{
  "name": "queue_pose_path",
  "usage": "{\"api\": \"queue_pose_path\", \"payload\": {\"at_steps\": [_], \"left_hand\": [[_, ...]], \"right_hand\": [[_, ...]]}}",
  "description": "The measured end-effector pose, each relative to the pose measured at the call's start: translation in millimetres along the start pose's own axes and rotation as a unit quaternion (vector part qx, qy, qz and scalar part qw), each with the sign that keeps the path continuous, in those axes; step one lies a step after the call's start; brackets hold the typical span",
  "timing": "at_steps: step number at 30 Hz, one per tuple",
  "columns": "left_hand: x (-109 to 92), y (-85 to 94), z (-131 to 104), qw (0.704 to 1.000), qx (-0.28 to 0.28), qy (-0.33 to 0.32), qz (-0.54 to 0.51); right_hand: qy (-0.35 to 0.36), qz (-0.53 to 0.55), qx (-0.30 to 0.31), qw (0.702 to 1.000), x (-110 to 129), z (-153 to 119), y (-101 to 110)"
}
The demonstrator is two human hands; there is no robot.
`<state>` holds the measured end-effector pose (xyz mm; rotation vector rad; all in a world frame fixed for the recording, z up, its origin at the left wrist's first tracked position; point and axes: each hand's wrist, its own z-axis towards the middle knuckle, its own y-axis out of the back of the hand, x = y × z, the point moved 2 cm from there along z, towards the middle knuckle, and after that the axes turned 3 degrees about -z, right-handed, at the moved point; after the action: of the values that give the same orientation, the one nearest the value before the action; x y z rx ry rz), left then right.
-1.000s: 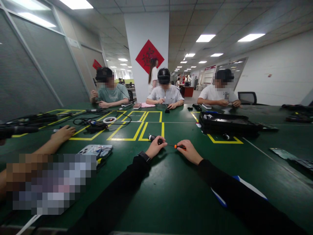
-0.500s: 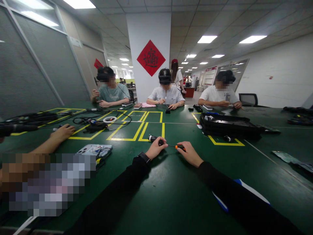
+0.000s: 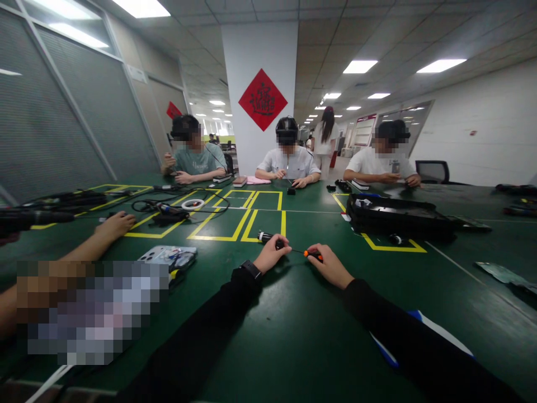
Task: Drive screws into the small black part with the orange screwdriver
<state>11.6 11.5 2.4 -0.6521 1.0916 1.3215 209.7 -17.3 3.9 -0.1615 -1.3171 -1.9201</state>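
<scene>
My right hand (image 3: 333, 266) is closed around the black-and-orange handle of a screwdriver (image 3: 312, 256). Its thin shaft points left, with the tip close to the fingers of my left hand (image 3: 271, 257). Those fingers pinch a small black part (image 3: 279, 244), mostly covered by them. Just behind my left hand lies a black cylinder with white bands (image 3: 264, 237); whether it is joined to the pinched part I cannot tell. Both hands are low over the green table (image 3: 293, 336).
Ahead on the right lies an open black case (image 3: 398, 215), near a small black cylinder (image 3: 398, 240). A blue-and-white item (image 3: 444, 333) is partly under my right sleeve. At left are a phone (image 3: 168, 255), cables (image 3: 168, 212) and another person's arm (image 3: 90, 243). Three people sit opposite.
The view has shifted slightly, moving things a little rightward in the picture. My hands keep nearly the same pose around the screwdriver and black part. A person in the background has walked rightward.
</scene>
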Motion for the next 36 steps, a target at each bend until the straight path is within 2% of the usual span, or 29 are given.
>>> {"api": "queue_pose_path", "payload": {"at_steps": [7, 16, 36], "left_hand": [[-2.5, 0.5, 0.0, 1.0, -0.007, 0.004, 0.004], [-4.3, -1.3, -0.5, 1.0, -0.005, 0.012, 0.002], [-3.4, -1.1, -0.4, 1.0, -0.005, 0.023, 0.002]], "right_hand": [[0.029, -0.009, 0.001, 1.0, 3.0, 1.6, 3.1], [0.005, -0.023, 0.004, 1.0, -0.8, 1.7, 1.1], [0.029, -0.027, -0.006, 0.999, -5.6, 3.5, -0.1]]}}
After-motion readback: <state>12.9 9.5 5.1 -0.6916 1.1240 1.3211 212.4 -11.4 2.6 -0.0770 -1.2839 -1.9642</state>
